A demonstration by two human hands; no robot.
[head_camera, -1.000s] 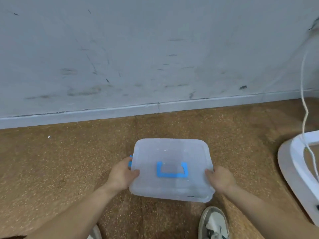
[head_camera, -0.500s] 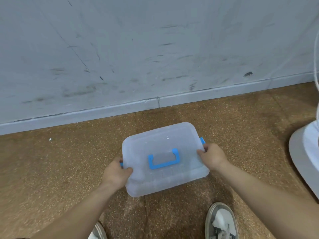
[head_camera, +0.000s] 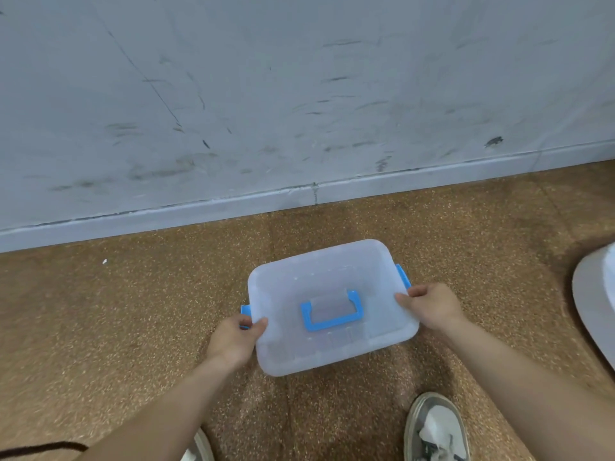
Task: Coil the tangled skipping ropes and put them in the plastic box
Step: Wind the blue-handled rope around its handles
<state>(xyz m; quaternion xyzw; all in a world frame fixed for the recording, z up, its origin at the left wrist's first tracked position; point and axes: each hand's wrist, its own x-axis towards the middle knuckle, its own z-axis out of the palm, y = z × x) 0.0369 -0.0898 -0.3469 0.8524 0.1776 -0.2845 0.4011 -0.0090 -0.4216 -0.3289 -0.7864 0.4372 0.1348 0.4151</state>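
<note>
Speckled brown floor [head_camera: 100, 327]. Bears a white rounded base [head_camera: 592, 307] well right of the right grip [head_camera: 432, 307], a grey shoe [head_camera: 436, 427] nearer the body than it.

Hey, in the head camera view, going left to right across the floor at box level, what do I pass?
You pass the left hand → plastic box → right hand → white curved object at the right edge.

No text, label, brand, number or sign can be read here. The plastic box [head_camera: 316, 271] and its blue handle [head_camera: 334, 322] bear no legible marking. The wall [head_camera: 299, 94] shows only dark scuffs.
</note>
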